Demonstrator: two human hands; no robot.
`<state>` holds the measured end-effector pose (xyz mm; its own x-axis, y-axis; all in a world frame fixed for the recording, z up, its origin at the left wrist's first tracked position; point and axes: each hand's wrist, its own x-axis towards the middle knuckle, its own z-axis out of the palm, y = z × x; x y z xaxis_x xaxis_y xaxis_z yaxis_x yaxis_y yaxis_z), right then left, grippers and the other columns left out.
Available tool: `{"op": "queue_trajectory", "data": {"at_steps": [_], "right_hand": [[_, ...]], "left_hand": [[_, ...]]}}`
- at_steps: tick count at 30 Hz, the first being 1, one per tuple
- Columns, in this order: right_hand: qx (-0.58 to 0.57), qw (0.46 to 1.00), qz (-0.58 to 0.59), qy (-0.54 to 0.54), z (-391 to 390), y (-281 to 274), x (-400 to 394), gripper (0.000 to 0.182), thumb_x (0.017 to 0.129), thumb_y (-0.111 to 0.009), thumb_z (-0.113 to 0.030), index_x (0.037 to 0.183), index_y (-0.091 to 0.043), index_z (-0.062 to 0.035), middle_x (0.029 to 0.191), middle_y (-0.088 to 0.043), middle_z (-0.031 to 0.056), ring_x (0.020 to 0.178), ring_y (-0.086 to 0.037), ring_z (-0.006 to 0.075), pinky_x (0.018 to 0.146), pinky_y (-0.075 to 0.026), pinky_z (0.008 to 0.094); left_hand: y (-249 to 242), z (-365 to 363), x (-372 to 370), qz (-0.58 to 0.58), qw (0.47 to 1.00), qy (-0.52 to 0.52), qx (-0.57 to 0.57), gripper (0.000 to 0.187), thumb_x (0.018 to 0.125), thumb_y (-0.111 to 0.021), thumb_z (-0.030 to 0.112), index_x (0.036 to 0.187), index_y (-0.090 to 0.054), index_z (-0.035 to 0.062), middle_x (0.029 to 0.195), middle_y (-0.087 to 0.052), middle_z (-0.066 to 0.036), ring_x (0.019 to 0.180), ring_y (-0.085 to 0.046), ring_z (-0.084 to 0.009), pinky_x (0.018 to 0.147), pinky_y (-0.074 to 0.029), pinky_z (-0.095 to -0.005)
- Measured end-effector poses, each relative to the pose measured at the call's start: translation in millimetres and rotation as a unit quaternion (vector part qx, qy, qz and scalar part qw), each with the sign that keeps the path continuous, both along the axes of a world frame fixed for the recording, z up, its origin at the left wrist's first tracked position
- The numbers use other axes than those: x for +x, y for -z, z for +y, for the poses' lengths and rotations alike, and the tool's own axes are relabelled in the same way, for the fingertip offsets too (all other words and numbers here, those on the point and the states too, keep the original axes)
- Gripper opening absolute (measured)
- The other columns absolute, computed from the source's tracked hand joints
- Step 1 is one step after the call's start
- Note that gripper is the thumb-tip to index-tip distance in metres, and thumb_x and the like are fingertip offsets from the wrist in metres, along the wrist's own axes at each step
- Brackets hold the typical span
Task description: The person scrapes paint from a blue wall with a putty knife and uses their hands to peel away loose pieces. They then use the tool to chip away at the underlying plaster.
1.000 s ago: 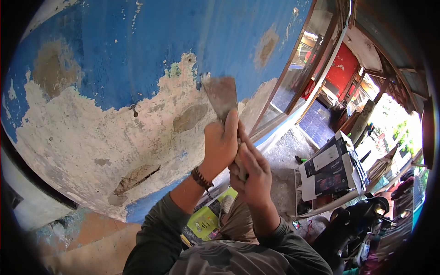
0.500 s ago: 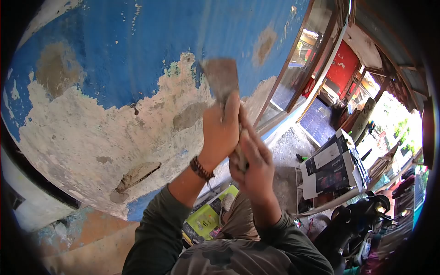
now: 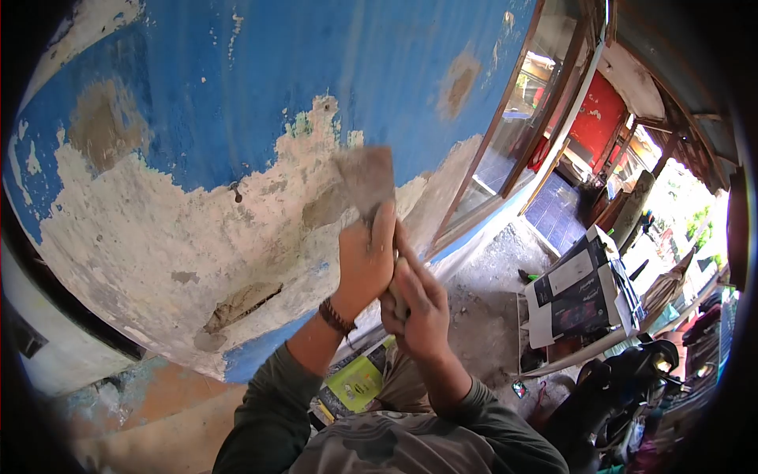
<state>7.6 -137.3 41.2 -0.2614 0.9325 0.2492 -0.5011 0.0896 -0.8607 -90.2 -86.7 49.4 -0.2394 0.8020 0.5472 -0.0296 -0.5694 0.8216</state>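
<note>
A scraper with a wide, flat metal blade (image 3: 368, 180) is held up in front of the wall, its blade slightly blurred. Wrapped round its upper part near the blade is my left hand (image 3: 365, 257), with a braided bracelet (image 3: 337, 316) at the wrist. Lower on the handle, my right hand (image 3: 418, 304) closes round it. Behind the tool, blue paint (image 3: 237, 87) covers the upper wall, and bare, pale plaster (image 3: 158, 229) shows below a ragged edge. Whether the blade touches the wall is hard to tell.
A window frame (image 3: 493, 118) borders the wall on the right. Farther right stand a cardboard box (image 3: 580, 288) and a dark motorcycle (image 3: 608, 395). A yellow-green packet (image 3: 355, 383) lies below my arms. A nail (image 3: 236, 192) sticks out of the wall.
Both hands and the scraper have moved down and slightly left. The blade, earlier over blue paint, is now at the ragged paint edge. The grip looks the same.
</note>
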Motion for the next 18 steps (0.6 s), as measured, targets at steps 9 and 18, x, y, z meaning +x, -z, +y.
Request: {"op": "queue_trajectory", "data": {"at_steps": [9,18], "right_hand": [[-0.017,1.000,-0.009,-0.002,-6.0,-3.5,9.1,0.045,0.096,-0.046,-0.017,0.139,-0.036,-0.0062,0.085,-0.052,-0.0011,0.058,-0.040,0.0026,0.041,-0.027,0.0142],[-0.006,1.000,0.011,-0.004,1.4,-3.1,7.4,0.043,0.097,-0.045,-0.019,0.139,-0.038,-0.0095,0.076,-0.049,-0.0010,0.056,-0.037,0.0017,0.039,-0.025,0.0140]], "left_hand": [[-4.9,0.5,7.8,-0.051,0.998,0.027,-0.027,0.039,0.093,-0.049,0.030,0.069,-0.058,-0.0002,0.060,-0.055,-0.002,0.055,-0.049,-0.0077,0.049,-0.038,-0.0257],[-3.6,6.3,9.8,-0.033,0.999,0.011,0.005,0.038,0.094,-0.048,0.027,0.066,-0.056,0.0010,0.059,-0.053,0.000,0.053,-0.047,-0.0070,0.047,-0.036,-0.0245]]}}
